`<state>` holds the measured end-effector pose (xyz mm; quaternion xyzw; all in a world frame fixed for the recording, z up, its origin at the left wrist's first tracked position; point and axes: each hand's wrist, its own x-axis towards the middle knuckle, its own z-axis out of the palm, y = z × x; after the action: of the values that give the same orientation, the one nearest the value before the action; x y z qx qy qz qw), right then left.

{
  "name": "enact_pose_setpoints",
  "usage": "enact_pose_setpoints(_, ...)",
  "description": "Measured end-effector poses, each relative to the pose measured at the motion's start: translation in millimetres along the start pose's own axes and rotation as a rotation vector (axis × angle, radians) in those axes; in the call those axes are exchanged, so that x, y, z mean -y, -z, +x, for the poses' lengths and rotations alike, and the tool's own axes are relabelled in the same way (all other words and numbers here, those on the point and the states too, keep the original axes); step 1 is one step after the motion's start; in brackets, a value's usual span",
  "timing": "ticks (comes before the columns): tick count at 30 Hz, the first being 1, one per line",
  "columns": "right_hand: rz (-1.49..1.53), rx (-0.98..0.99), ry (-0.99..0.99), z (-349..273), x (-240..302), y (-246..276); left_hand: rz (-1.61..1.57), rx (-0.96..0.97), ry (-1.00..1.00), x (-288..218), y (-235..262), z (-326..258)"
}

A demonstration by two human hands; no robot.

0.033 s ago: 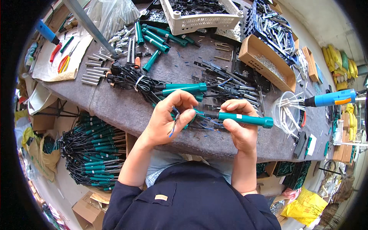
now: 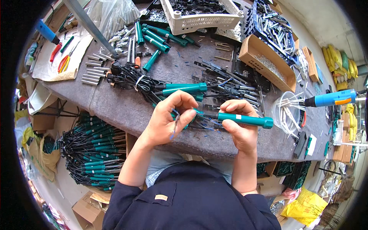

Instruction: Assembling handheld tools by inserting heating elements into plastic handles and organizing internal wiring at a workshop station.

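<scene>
Over the grey bench cloth (image 2: 115, 105), R hand (image 2: 243, 132) pinches the green handle (image 2: 255, 120) btwn thumb & fingers, prob. to steady it, w/ L hand's (image 2: 166, 119) thumb & index curled nr its black sleeve (image 2: 211, 114), thin wires (image 2: 172, 135) by palm prob. for control, can't tell if pinched.

The green handle (image 2: 251, 120) looks like smooth, glossy plastic (the grey table covering (image 2: 111, 100), matt, rough cloth).

Green tubular handle (image 2: 251, 120), roughly crosswise
</scene>
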<state>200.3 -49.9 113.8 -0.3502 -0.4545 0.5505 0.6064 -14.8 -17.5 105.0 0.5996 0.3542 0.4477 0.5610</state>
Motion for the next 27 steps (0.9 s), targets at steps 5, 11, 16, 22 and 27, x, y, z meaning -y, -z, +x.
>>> enact_pose_setpoints(5,-0.164,-0.114,-0.242,-4.0,9.2,-2.1,0.165,0.131,-0.010,-3.9,1.7,2.8)
enact_pose_setpoints(11,-0.157,-0.130,-0.160,-5.2,5.1,2.2,0.303,0.108,-0.084,2.9,9.3,1.8)
enact_pose_setpoints(16,-0.199,-0.045,-0.076,-2.7,12.7,1.3,0.383,0.115,-0.133,7.2,29.2,-3.2)
enact_pose_setpoints(22,-0.229,-0.116,-0.187,-4.3,14.2,2.1,0.544,0.174,-0.240,14.7,26.8,3.1)
enact_pose_setpoints(27,-0.376,-0.157,-0.125,-7.0,10.7,6.3,0.594,0.185,-0.259,8.8,19.5,6.4)
